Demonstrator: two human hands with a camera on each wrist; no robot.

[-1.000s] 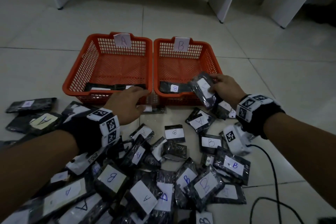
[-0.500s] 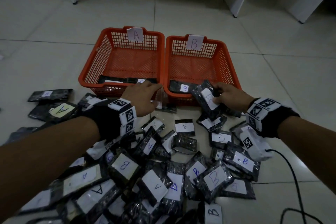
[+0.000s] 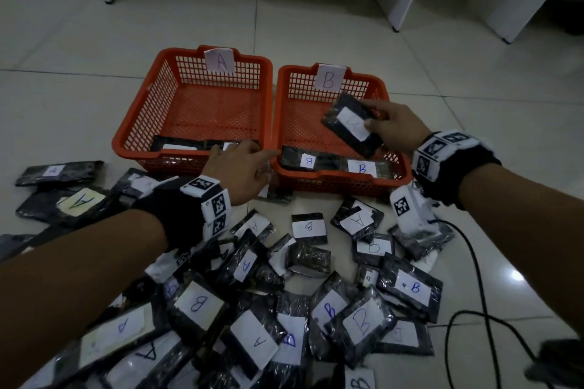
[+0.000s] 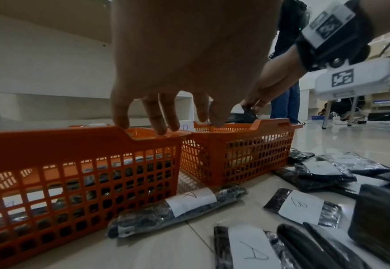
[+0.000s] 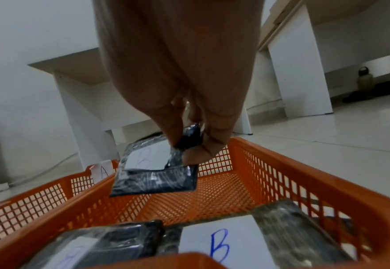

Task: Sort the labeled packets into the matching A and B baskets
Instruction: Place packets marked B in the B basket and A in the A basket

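Your right fingers and thumb pinch one corner of a dark B-labelled packet, so the packet hangs below and ahead of the fingertips, label up, tilted, over the open middle of the B basket. Nothing else touches it; it is clear of the mesh floor. Your right hand sits above the basket's right side, and nearer your wrist than the fingertips two more B packets lie flat against the near wall.

Your left fingers are spread and loosely straight, holding nothing. The fingertips hover over the near rim of the A basket, at the corner where it meets the B basket; whether they touch the rim you cannot tell. Your left hand is above a packet marked A that lies on the tile floor against the front wall of the A basket, below the fingertips. Inside that basket, just beyond the fingertips, a few dark packets lie along the near wall.

Behind both wrists, toward you, the unsorted pile of A and B packets covers the floor.
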